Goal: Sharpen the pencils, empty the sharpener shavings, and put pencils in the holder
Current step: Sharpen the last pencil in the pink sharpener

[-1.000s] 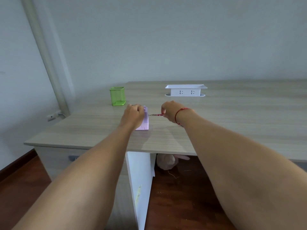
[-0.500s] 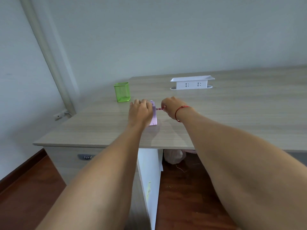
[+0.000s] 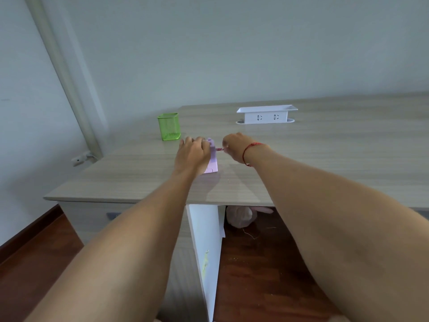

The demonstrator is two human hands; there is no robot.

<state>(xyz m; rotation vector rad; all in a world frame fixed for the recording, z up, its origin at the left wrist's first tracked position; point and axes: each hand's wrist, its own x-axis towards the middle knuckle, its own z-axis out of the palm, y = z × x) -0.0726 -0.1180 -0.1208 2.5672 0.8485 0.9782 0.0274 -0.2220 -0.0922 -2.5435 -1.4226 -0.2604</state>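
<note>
Gripping the sharpener [image 3: 213, 165], left hand [image 3: 192, 156] half-hides it; right hand [image 3: 234, 147] pinches pencil [image 3: 219, 149]; holder [image 3: 169, 126] behind.

Lilac box sharpener [image 3: 212, 163]: stands upright on the desk [image 3: 325, 159] not far from the front edge, gripped from above by the left hand [image 3: 191, 154] (only the right side and a bit of the top showing). Reddish pencil [image 3: 219, 149]: lies roughly level, one end in the sharpener's right face, the other pinched in the right hand [image 3: 234, 147], with just a short stretch visible between. Green mesh holder [image 3: 169, 126]: square, open-topped, stands upright behind and to the left of the sharpener, near it but apart.
</note>
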